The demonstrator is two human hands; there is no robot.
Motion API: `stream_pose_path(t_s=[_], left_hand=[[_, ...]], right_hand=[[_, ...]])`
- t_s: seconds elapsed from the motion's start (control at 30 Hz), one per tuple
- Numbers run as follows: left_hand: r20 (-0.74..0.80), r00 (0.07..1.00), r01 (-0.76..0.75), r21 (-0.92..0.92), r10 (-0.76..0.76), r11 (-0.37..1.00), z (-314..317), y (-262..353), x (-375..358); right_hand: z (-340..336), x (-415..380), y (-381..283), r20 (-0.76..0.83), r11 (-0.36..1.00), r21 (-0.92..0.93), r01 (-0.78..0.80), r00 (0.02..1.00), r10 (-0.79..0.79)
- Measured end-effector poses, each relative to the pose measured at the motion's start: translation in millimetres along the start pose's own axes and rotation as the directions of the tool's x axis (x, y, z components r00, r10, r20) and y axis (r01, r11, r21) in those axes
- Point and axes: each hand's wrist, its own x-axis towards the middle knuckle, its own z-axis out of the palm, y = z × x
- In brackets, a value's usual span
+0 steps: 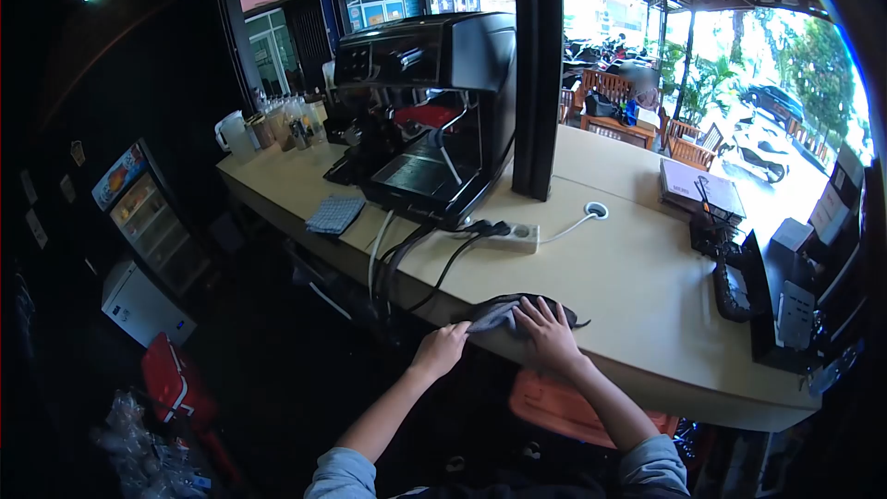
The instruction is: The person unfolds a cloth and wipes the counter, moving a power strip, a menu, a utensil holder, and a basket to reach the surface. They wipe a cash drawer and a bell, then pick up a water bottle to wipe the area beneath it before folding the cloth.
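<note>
One crumpled dark grey cloth (494, 314) at the near edge of the pale counter (637, 249), in front of the power strip (517, 238) and its black plugs. Left hand (441, 351) closed on the cloth's left end; right hand (551, 333) laid palm down on top, fingers spread; apart from each other, with cloth between.

At the counter's far left end, beyond the black espresso machine (476, 55), a pale pitcher (238, 137) and next to it a cluster of jars and bottles (300, 125), some with brownish contents too small to name. Under the machine's head, a drip tray (423, 171); near its left foot, a folded checked cloth (335, 214).

On the right, a flat pale-topped box (693, 183), shut, contents hidden.

Off in the dark at left, a glass-fronted fridge (120, 176) with yellowish goods on lit shelves, kinds impossible to make out; near it, a white cabinet (139, 300), closed. Lower down, clear plastic bags (139, 444), contents unclear. Beneath the counter, an orange plastic tub or lid (554, 402), impossible to tell which.
</note>
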Motion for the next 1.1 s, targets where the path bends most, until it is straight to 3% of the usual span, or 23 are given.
stream_pose_path(t_s=[0.1, 0.13, 0.17, 0.23, 0.27, 0.3, 0.37, 0.4, 0.43, 0.47, 0.5, 0.53, 0.6, 0.63, 0.7, 0.77, 0.87, 0.93, 1.0, 1.03, 1.1], left_hand=[[-0.102, 0.995, 0.006, -0.162, -0.023, 0.987, -6.9, -37.8, -24.2], [-0.113, 0.991, 0.043, -0.225, -0.07, 0.973, -21.2, -42.7, -28.0], [-0.227, 0.974, -0.049, -0.246, -0.009, 0.968, -32.2, -47.8, -31.0], [-0.31, 0.948, -0.166, -0.304, 0.068, 0.938, -54.8, -53.4, -33.3], [-0.249, 0.965, -0.154, -0.306, 0.077, 0.939, -69.2, -56.0, -35.8], [-0.189, 0.978, -0.142, -0.306, 0.086, 0.941, -85.7, -57.0, -39.0], [-0.371, 0.908, -0.277, -0.178, 0.197, 0.944, -108.8, -59.8, -45.0], [-0.357, 0.918, -0.253, -0.201, 0.17, 0.946, -116.2, -61.0, -46.3], [-0.342, 0.929, -0.227, -0.224, 0.142, 0.948, -121.9, -60.2, -48.1], [-0.345, 0.927, -0.233, -0.224, 0.146, 0.946, -125.4, -56.5, -49.9], [-0.227, 0.953, -0.248, -0.189, 0.203, 0.95, -130.0, -47.7, -52.2], [-0.102, 0.962, -0.266, -0.155, 0.252, 0.951, -133.0, -38.8, -54.4], [-0.042, 0.936, -0.352, -0.082, 0.35, 0.932, -130.2, -28.4, -54.5], [-0.015, 0.911, -0.413, -0.044, 0.412, 0.91, -130.6, -26.9, -53.3], [-0.03, 0.915, -0.404, -0.044, 0.403, 0.914, -141.9, -22.9, -57.3], [-0.105, 0.915, -0.395, -0.042, 0.389, 0.918, -155.6, -23.1, -61.6], [-0.052, 0.949, -0.316, -0.097, 0.312, 0.944, -163.5, -31.3, -64.5], [0.006, 0.964, -0.256, -0.232, 0.265, 0.938, -160.1, -37.7, -61.0], [-0.009, 0.967, -0.246, -0.27, 0.253, 0.931, -163.7, -35.6, -62.4], [-0.025, 0.972, -0.231, -0.308, 0.235, 0.923, -165.2, -33.8, -62.9], [-0.049, 0.974, -0.221, -0.382, 0.22, 0.897, -157.1, -40.1, -57.8]], right_hand=[[-10.8, 3.7, -21.1, 0.14, 0.987, 0.14, 0.077, 0.985, -0.097], [-13.4, 6.4, -29.8, 0.025, 0.97, 0.219, 0.11, 0.993, -0.118], [-18.2, 9.7, -37.8, 0.026, 0.971, 0.214, 0.107, 0.993, -0.115], [-31.3, 14.3, -58.2, 0.018, 0.764, 0.63, -0.14, 0.986, 0.166], [-29.7, 15.1, -65.7, -0.162, 0.727, 0.687, -0.002, 0.974, 0.155], [-30.2, 13.9, -71.5, -0.159, 0.727, 0.687, -0.005, 0.975, 0.157], [-37.2, 12.0, -80.3, -0.12, 0.719, 0.692, -0.061, 0.973, 0.198], [-46.2, 12.2, -87.0, 0.009, 0.795, 0.58, -0.179, 0.977, 0.213], [-46.4, 13.3, -93.7, 0.004, 0.797, 0.577, -0.178, 0.976, 0.216], [-45.4, 16.0, -102.9, -0.065, 0.851, 0.522, -0.045, 0.994, 0.093], [-43.2, 19.7, -113.7, -0.125, 0.884, 0.458, 0.09, 0.992, -0.036], [-37.5, 25.0, -127.1, -0.153, 0.834, 0.518, 0.189, 0.98, -0.127], [-21.1, 34.2, -156.0, -0.218, 0.734, 0.587, 0.341, 0.94, -0.262], [-19.3, 32.9, -166.9, -0.117, 0.798, 0.552, 0.241, 0.97, -0.212], [-2.0, 40.8, -166.3, -0.212, 0.774, 0.556, 0.302, 0.953, -0.219], [1.1, 40.4, -154.8, -0.097, 0.726, 0.661, 0.192, 0.98, -0.172], [-2.7, 34.5, -136.6, -0.042, 0.715, 0.676, 0.18, 0.978, -0.206], [-6.9, 27.4, -130.7, -0.021, 0.731, 0.662, 0.165, 0.979, -0.202], [-10.6, 19.4, -128.4, 0.086, 0.854, 0.517, -0.052, 0.996, 0.009], [-7.2, 17.4, -122.7, 0.084, 0.854, 0.517, -0.057, 0.996, 0.016], [-0.8, 15.0, -112.6, -0.079, 0.659, 0.75, 0.048, 0.997, 0.017]])
